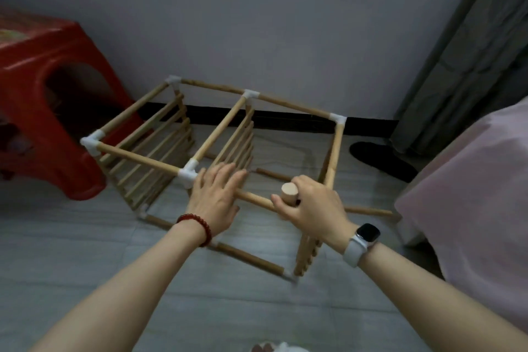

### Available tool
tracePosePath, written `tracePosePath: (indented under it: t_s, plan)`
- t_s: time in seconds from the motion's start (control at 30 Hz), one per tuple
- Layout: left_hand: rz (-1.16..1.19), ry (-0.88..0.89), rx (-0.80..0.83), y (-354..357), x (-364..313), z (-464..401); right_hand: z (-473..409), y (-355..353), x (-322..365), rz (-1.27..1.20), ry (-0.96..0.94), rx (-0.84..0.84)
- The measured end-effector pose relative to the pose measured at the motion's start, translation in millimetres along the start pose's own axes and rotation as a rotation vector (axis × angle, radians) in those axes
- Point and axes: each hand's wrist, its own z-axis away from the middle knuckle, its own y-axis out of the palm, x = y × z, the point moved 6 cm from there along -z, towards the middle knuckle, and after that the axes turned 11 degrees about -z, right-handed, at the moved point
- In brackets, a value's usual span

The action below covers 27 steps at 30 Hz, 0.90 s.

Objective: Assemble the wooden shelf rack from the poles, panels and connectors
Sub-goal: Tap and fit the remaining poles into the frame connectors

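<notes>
Nearest you, your right hand (311, 203) grips the upright pole (289, 193) at the rack's near right corner, fingers curled round it just under its bare round top. That corner has no white connector on it, and the horizontal pole (254, 198) running from the middle connector (188, 176) ends against your fingers, joined to nothing there. Your left hand (215, 194) lies flat, fingers straight, pressing on that same pole beside the middle connector, holding nothing.

The rack (200, 134) stands on the floor (143, 280) between the red stool (43, 100) on the left and the bed (471, 194) on the right. Press too hard with the flat hand and the loose pole may, I judge, lever out of its socket. Twist the upright and the slatted panel (307, 254) below it could slip. The far connectors (251, 93) along the wall may also work loose if the frame racks sideways.
</notes>
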Motion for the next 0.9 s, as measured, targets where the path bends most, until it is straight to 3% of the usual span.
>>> tracePosePath:
  t_s: [0.07, 0.17, 0.33, 0.5, 0.6, 0.7, 0.9]
  plan:
    - [-0.013, -0.199, 0.102, 3, 55, 2, -12, 27, 24, 0.026, -0.061, 0.132]
    - [0.047, -0.294, 0.222, 10, 106, 3, -22, 67, 56, 0.058, -0.151, 0.277]
    - [-0.108, -0.259, 0.102, 1, 117, -7, -44, 94, 70, 0.156, -0.132, 0.239]
    - [-0.089, -0.092, 0.037, -1, 98, 9, -30, 71, 69, 0.239, -0.191, 0.136]
    - [-0.016, 0.008, -0.087, -25, 70, 17, -22, 38, 76, 0.3, -0.282, -0.046]
    - [0.009, 0.08, -0.25, -62, 46, 11, -20, 13, 81, 0.202, -0.349, -0.181]
    - [-0.087, -0.016, -0.333, -114, 46, -22, -57, -24, 84, 0.089, -0.325, -0.3]
